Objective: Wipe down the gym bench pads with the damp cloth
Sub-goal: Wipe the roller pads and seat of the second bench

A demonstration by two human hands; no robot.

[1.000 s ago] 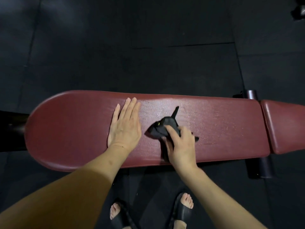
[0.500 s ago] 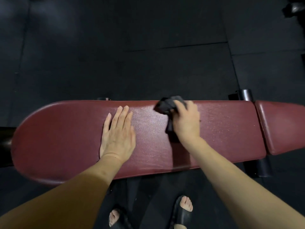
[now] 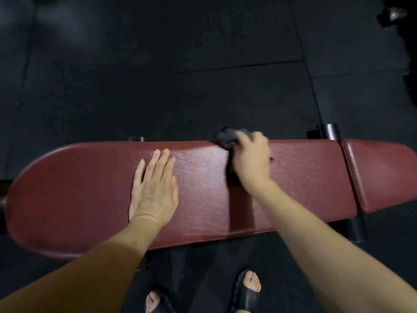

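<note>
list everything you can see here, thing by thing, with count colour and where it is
long bench pad: 1, dark red, across the middle of the view
short bench pad: 1, dark red, right of the long pad across a narrow gap
cloth: 1, black, bunched at the long pad's far edge
bench frame tube ends: at least 2 show, black, one behind the gap between pads and one below it
floor mats: several, black, under and beyond the bench
sandals: 2, black, on the feet at the bottom edge
dark object: 1, too dim to identify, top right corner
left hand: 1, flat on the long pad, fingers straight
right hand: 1, grips the cloth at the far edge
</note>
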